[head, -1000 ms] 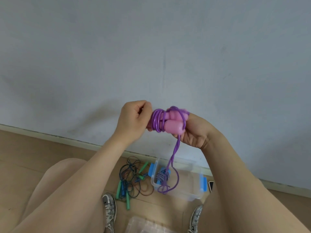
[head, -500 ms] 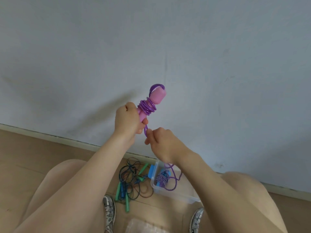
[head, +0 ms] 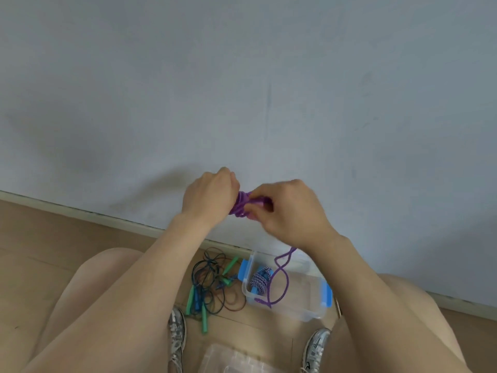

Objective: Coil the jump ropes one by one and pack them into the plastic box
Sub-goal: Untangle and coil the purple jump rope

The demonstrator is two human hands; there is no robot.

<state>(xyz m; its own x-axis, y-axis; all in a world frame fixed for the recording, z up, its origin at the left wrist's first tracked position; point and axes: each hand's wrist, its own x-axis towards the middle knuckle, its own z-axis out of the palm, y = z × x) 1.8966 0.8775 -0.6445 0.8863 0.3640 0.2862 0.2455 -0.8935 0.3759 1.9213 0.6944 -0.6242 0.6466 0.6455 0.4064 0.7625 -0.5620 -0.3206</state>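
A purple jump rope with pink handles is held up in front of the wall, its cord wound in several turns round the handles. My left hand grips the bundle from the left. My right hand pinches the cord at the bundle's right side. The loose purple tail hangs below my right wrist, over the clear plastic box with blue clips on the floor. Inside the box lies a coiled blue-and-white striped rope.
Tangled green-handled and blue-handled ropes lie on the wooden floor left of the box. A clear lid lies between my two shoes at the bottom. My knees flank the scene. The grey wall stands just behind the box.
The bundle has dropped from upright to level between my hands. My right hand rose from below the handles to their right side, and the hanging tail is shorter.
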